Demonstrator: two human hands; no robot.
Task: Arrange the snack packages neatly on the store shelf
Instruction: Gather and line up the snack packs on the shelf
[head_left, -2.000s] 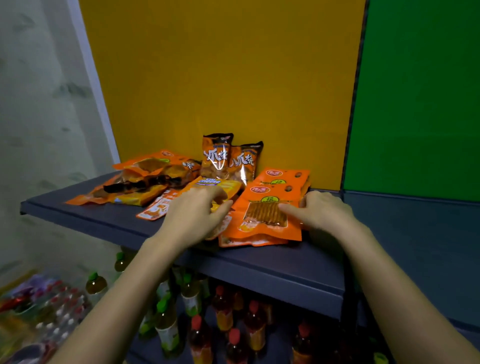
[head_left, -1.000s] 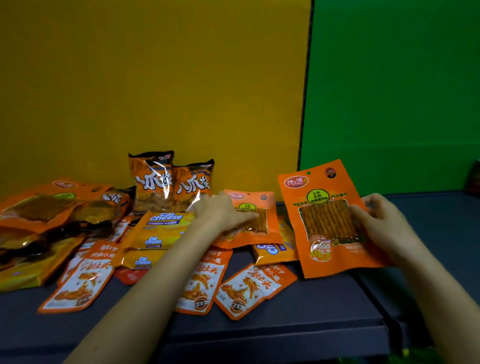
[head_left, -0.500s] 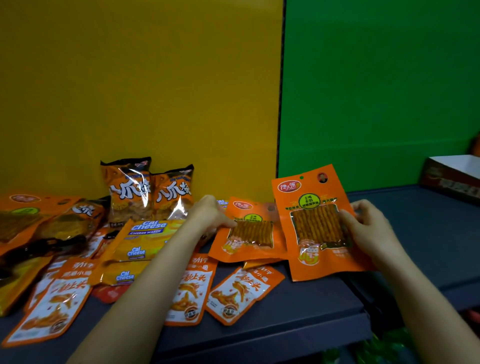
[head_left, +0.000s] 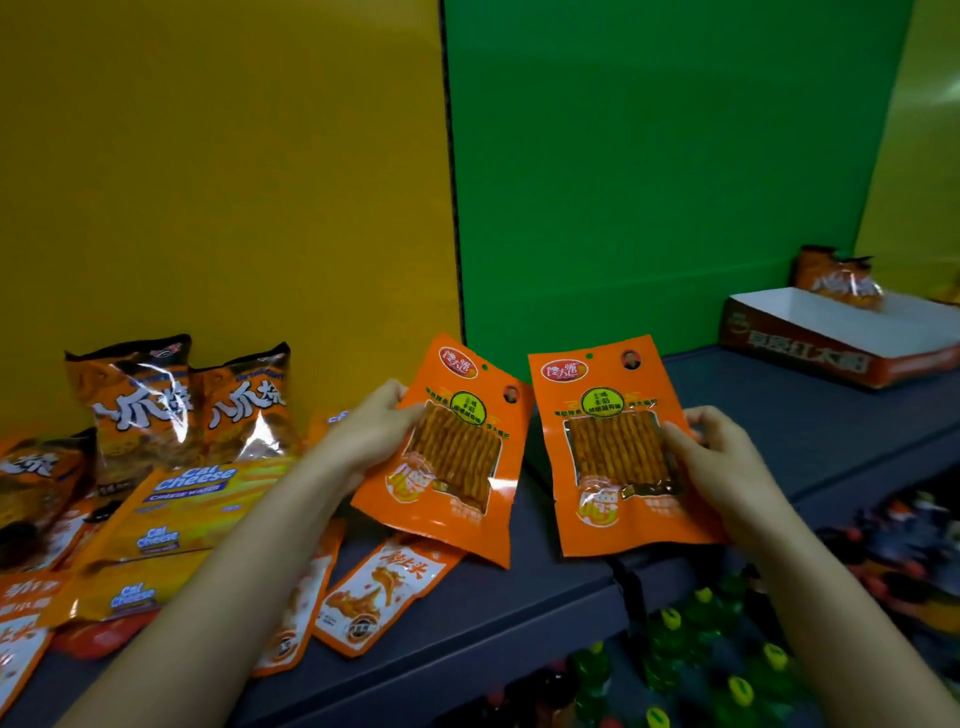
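Edges apart, left hand (head_left: 371, 434) gripping left pack (head_left: 457, 457), right hand (head_left: 724, 460) right pack (head_left: 610, 447)

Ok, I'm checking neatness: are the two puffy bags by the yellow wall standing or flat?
Standing: left puffy bag and right puffy bag are upright by the yellow wall.

One head-worn camera looks forward and down, close over the shelf (head_left: 519, 608).
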